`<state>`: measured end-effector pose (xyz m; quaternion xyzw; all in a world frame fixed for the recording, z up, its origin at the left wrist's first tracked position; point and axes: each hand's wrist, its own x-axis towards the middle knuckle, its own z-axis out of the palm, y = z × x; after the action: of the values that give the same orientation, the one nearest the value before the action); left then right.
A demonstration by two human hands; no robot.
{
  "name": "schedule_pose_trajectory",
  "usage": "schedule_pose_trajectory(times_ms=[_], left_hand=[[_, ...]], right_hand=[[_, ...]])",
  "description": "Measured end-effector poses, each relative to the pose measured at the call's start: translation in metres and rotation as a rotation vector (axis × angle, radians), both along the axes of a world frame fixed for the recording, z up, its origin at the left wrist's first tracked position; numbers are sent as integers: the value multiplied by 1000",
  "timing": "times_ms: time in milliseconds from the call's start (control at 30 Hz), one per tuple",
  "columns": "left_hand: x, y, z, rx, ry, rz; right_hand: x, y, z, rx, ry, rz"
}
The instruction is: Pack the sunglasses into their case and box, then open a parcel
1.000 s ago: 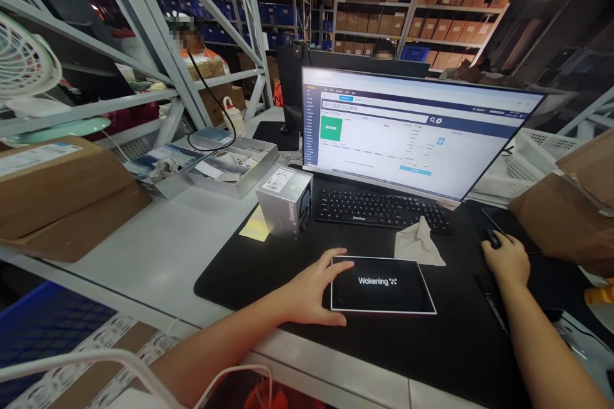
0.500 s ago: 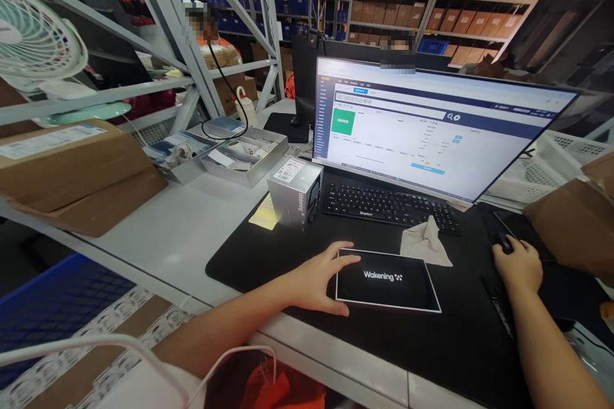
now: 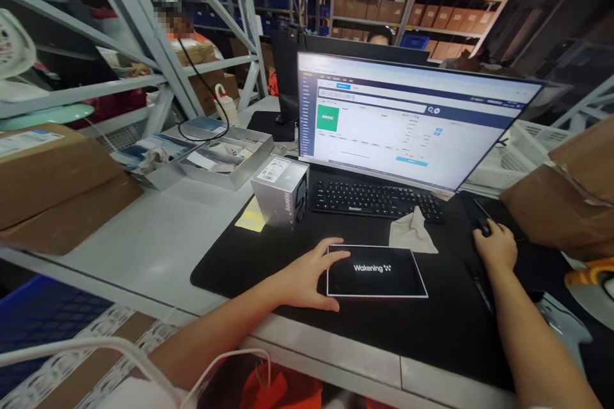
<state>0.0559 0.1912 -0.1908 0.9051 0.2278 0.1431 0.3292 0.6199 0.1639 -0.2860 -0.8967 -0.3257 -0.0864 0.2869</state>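
A flat black rectangle with a white rim and the word "Wakening" (image 3: 378, 281) lies on the black desk mat (image 3: 307, 348). I cannot tell whether it is a box lid, a card or a screen. My left hand (image 3: 309, 275) rests at its left end with fingers spread; the index fingertip touches its top face and the thumb lies by the lower left corner. Over to the right, my right hand (image 3: 499, 248) curls over a black computer mouse (image 3: 483, 226), which it mostly covers. A silver box (image 3: 273, 198) stands behind my left hand, beside a yellow note (image 3: 250, 216).
Behind the mat stand a keyboard (image 3: 355, 200) and a lit monitor (image 3: 384, 121). A beige cloth (image 3: 413, 232) lies in front of the keyboard. Grey open boxes (image 3: 235, 169) and a brown carton (image 3: 52, 185) are on the left; more cartons (image 3: 551, 204) stand right. Other people are beyond.
The camera view has shifted, so the scene sits further left in the picture. Both hands keep their places, the left at the black rectangle and the right on the mouse.
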Motion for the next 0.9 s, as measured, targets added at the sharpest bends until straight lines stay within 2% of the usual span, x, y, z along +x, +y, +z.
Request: schedule_pose_trajectory(times_ms=[267, 367, 467, 567, 667, 767, 833, 900], left_hand=[[-4, 10, 11, 27, -64, -83], [-4, 11, 12, 68, -91, -78], [-3, 11, 8, 90, -84, -78], [-3, 13, 1, 111, -83, -74], [0, 18, -1, 136, -83, -71], [6, 21, 8, 178, -91, -52], [4, 13, 19, 243, -125, 30], [-9, -6, 27, 339, -207, 149]], right_hand=[[-3, -1, 7, 167, -95, -15], [-13, 2, 24, 211, -93, 4], [-28, -9, 49, 292, -62, 107], [-46, -53, 70, 388, -70, 276], [-70, -125, 73, 391, -37, 367], [-105, -190, 55, 302, 44, 391], [-134, -218, 35, 241, 80, 525], [-164, -236, 12, 187, 104, 698]])
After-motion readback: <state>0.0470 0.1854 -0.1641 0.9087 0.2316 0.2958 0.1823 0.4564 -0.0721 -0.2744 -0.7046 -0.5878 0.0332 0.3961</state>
